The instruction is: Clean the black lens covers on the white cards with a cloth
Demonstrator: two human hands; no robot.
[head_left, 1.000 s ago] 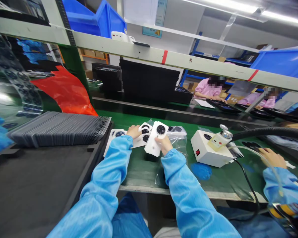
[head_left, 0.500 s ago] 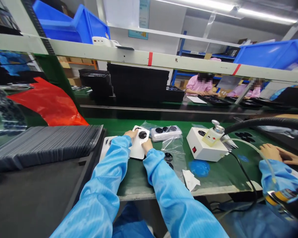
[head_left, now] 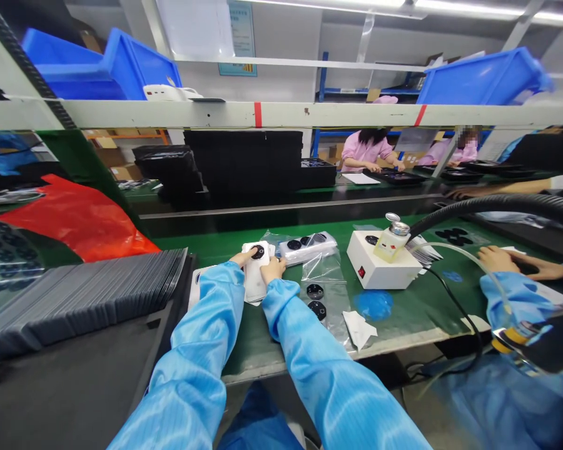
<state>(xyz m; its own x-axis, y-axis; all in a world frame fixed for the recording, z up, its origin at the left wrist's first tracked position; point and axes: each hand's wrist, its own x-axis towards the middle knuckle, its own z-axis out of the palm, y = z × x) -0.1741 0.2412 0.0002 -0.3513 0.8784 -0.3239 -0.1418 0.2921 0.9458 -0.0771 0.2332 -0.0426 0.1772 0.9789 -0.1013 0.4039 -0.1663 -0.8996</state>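
Note:
A white phone back cover [head_left: 256,275] with a round black camera ring lies over the green mat, with thin white edges showing under it. My left hand [head_left: 243,257] grips its upper left side, a fingertip pressing on the ring. My right hand [head_left: 273,269] closes on its right edge, the fingertips partly hidden. Beside my left sleeve another white cover [head_left: 195,289] shows in part. Just right of my hands is a wrapped white stack [head_left: 309,249] with black rings on top. Nearer me, a clear plastic bag [head_left: 334,306] carries two round black camera rings [head_left: 316,301].
Grey dividers [head_left: 84,294] fill a black tray at left. A white box [head_left: 380,265] bears a pump bottle [head_left: 392,240]; a black hose [head_left: 497,209] arches behind. White scrap [head_left: 358,329] lies near the table edge. A co-worker's hands [head_left: 520,262] are at right.
The cover has gone from tilted to more upright in view. My left finger has moved onto the camera ring, and my right hand has shifted along the right edge. The camera view has shifted.

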